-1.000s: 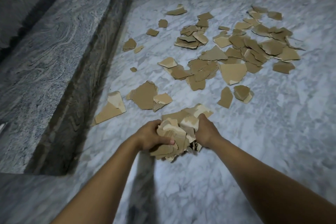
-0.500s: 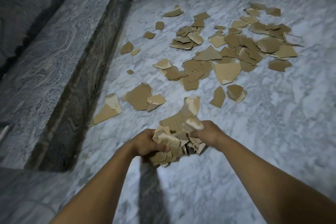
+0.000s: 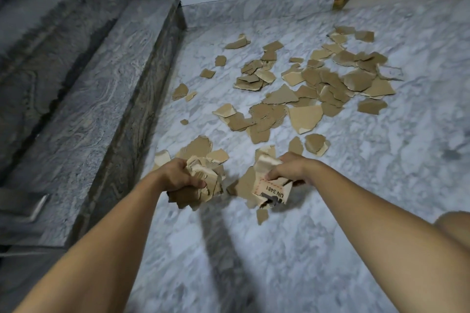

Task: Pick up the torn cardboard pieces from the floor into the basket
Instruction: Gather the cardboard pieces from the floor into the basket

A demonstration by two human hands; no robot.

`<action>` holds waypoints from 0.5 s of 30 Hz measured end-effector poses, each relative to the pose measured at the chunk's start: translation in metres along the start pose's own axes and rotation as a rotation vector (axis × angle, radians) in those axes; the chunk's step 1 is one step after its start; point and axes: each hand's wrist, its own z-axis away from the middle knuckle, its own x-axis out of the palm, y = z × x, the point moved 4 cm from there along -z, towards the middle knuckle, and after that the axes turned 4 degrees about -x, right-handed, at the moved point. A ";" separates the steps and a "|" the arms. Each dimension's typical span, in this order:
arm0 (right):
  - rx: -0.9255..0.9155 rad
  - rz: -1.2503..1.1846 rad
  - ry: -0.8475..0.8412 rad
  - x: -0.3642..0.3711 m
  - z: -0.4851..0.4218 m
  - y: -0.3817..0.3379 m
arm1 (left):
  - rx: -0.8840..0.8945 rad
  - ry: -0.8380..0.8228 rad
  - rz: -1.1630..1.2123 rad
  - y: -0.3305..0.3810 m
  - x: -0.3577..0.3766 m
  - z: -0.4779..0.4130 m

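Grey-white marble floor [image 3: 330, 249] w/ scattered torn brown cardboard pieces [image 3: 305, 89]: my left hand [image 3: 178, 176] fingers curl round a crumpled cardboard wad [image 3: 206, 175]; right hand [image 3: 287, 168] pinches a "UN 3481" printed cardboard scrap [image 3: 270, 192].

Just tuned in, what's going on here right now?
A person is gathering torn cardboard off a marble floor. The left hand grips a crumpled wad of pieces, and the right hand holds a few more, including a printed piece marked UN 3481. Most scraps lie scattered beyond the hands, beside a stone step. No basket is in view.
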 end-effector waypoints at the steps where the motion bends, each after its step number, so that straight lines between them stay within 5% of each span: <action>1: -0.006 0.046 0.007 0.005 -0.004 -0.003 | 0.009 0.005 0.000 -0.005 0.001 -0.004; 8: 0.131 0.456 0.113 0.090 -0.045 -0.008 | 0.010 -0.052 -0.024 -0.061 -0.005 -0.050; 15: 0.411 0.375 0.328 0.117 -0.071 -0.009 | 0.110 -0.073 0.066 -0.103 0.000 -0.080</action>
